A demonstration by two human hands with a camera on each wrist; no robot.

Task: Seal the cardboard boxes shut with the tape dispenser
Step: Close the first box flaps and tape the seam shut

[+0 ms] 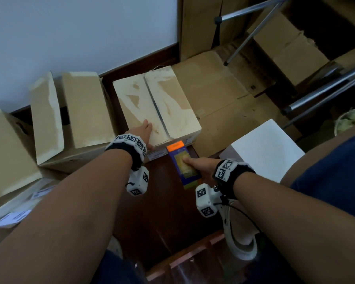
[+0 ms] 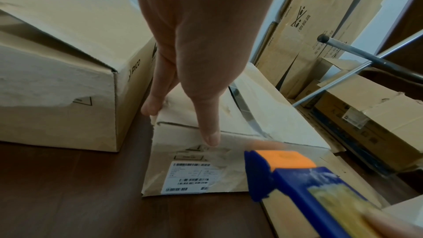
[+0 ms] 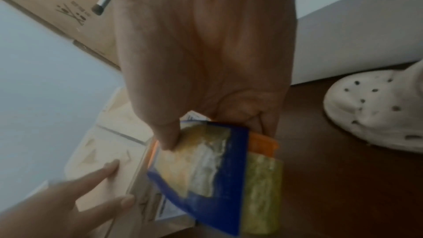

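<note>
Tape dispenser (image 1: 183,165), stiff light plastic, sits gripped in the right hand (image 1: 201,167) just below the cardboard box (image 1: 168,107). Left hand (image 1: 142,130) presses flat, fingers straight, on its flap.

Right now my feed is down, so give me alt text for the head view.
The left hand lies flat on the closed cardboard box while the right hand grips the blue and orange tape dispenser at its near edge. Other boxes stand to the left.

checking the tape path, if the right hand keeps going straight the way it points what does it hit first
Most likely the near side of the cardboard box: the tape dispenser in the right hand aims its orange end there; the remaining gap is unclear.
</note>
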